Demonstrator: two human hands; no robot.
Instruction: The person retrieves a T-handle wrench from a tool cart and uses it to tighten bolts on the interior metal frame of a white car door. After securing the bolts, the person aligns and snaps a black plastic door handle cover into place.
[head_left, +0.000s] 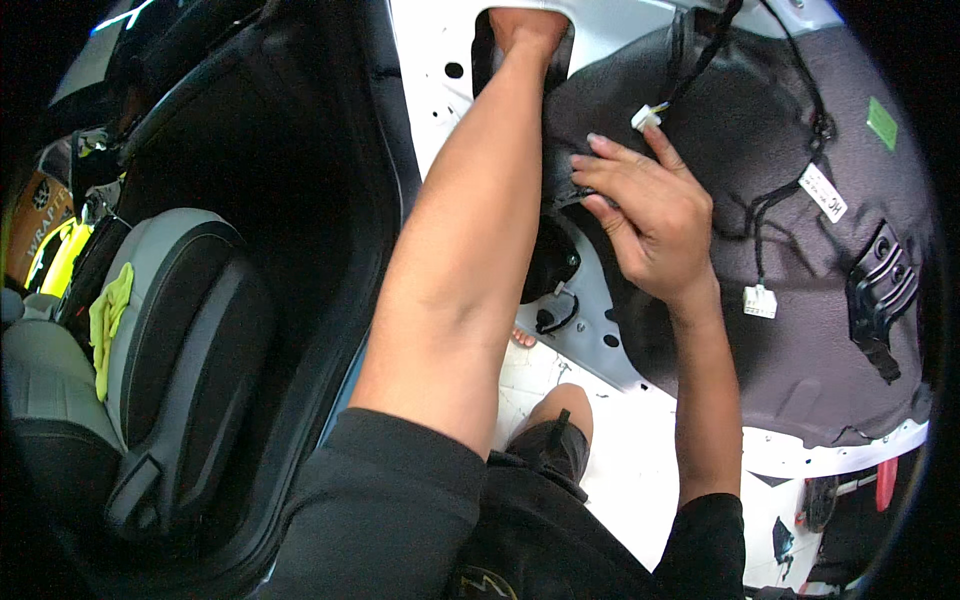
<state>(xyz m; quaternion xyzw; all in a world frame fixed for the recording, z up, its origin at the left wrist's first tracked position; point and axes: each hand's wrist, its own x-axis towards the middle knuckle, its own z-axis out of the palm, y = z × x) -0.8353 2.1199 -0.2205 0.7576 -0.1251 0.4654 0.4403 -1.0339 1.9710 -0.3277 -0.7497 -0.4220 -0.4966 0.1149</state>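
Observation:
In front of me is a white door shell (pixel 425 110) with its trim off, faced with a black lining sheet (pixel 735 190). My left arm reaches up into a cut-out near the top. Only the wrist and the base of my left hand (pixel 527 32) show there; its fingers are hidden inside. My right hand (pixel 655 215) is against the sheet's left edge, thumb and fingers closed about a dark fold of it. Just above its fingers hangs a white connector (pixel 648 118) on a black cable. A second white connector (pixel 760 302) dangles lower right.
A black metal bracket (pixel 882 290) and a green sticker (pixel 882 124) sit on the right of the lining. Black wiring (pixel 815 100) runs down it with a white tag (pixel 823 192). At left, a grey-black car seat (pixel 190 330) carries a yellow-green cloth (pixel 110 320).

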